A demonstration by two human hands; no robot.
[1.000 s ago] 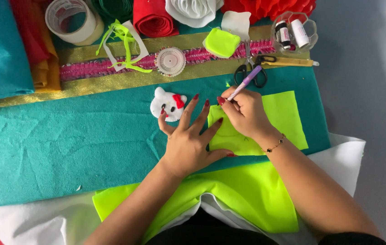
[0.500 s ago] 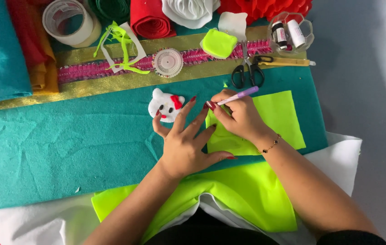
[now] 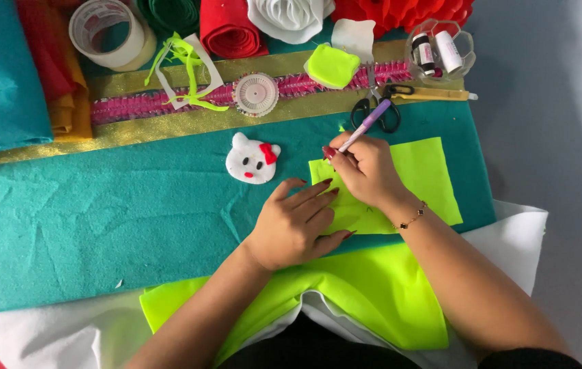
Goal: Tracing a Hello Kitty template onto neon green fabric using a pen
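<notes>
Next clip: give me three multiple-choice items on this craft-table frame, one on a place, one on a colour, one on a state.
1. Where does the white cat-face felt piece lie?
A. on the teal felt sheet, left of both hands
B. inside the clear thread container
C. on top of the tape roll

2. What colour is the felt square under the hands?
A. red
B. neon yellow-green
C. gold

3. What is the right hand doing?
A. resting empty and flat
B. gripping the scissors
C. holding a purple pen with its tip down at the felt square

Answers: 1 A, the cat face sits on bare teal felt beside the left hand. 2 B, the square is bright yellow-green. 3 C, fingers pinch the pen while the black scissors lie untouched beyond.
</notes>
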